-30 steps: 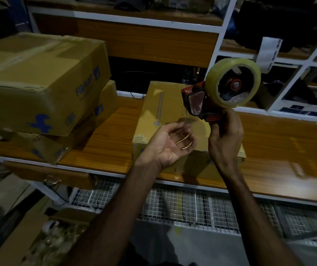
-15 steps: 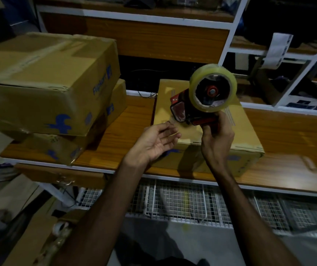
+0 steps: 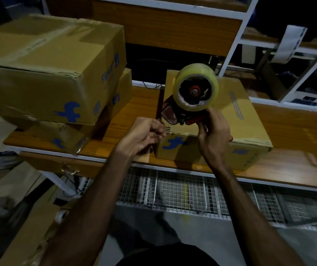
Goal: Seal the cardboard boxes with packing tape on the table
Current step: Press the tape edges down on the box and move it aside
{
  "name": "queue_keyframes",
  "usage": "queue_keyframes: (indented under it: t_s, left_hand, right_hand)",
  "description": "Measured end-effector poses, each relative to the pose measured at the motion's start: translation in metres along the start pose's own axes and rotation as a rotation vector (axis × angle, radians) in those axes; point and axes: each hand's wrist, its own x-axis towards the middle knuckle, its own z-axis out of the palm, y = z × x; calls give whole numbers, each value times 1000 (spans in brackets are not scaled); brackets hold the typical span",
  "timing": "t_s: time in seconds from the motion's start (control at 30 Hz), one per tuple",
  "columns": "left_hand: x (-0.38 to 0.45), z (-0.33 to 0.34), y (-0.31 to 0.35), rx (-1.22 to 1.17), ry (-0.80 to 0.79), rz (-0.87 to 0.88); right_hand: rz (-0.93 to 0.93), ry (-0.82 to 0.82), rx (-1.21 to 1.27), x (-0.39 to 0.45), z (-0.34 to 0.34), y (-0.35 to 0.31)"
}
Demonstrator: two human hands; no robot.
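At the packing table [image 3: 292, 135], we hold the tape dispenser [image 3: 189, 104] just above the near left corner of the small cardboard box [image 3: 228, 120], our right hand [image 3: 214, 135] wrapped firmly round its handle. Our left hand [image 3: 144, 137] sits just left of that corner, fingers curled together near the dispenser's mouth; in this dim light we cannot tell whether they already pinch the tape's free end. Left of the box, two larger cartons [image 3: 48, 73] lie stacked on the table. The step in hand looks to us like starting the strip. To do it well, we should draw out a short tail, press it onto the box's near face, then run the dispenser straight along the top seam, keeping the tape taut.
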Motion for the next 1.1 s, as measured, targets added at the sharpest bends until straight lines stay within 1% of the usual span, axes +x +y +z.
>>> queue_keyframes:
  t_s: [0.1, 0.17, 0.27, 0.33, 0.43, 0.57, 0.7, 0.9, 1.1]
  left_hand:
    - [9, -38, -9, -19, 59, -22]
    - [13, -52, -11, -56, 35, -52]
    - [17, -54, -16, -142, -11, -128]
    - [21, -57, -25, -204, -10, -168]
    - [27, -60, -42, -260, 4, -216]
    - [34, -53, -64, -309, 10, -238]
    - [44, -42, -85, -271, -1, -231]
    - [56, -30, -102, -276, 27, -231]
    - [59, -17, -112, -162, 130, -171]
  right_hand:
    - [56, 64, -31, 4, -4, 3]
    - [63, 95, -41, 12, -11, 5]
    - [-14, 44, -59, 20, -15, 5]
    - [-49, 0, -105, 21, -13, 4]
    - [-68, -55, -152, 20, -8, 3]
    - [-58, -79, -124, 18, -7, 2]
    - [-23, -118, -137, 13, -13, 13]
    - [-1, -161, -126, 2, -16, 26]
    - [29, -190, -91, -2, -17, 31]
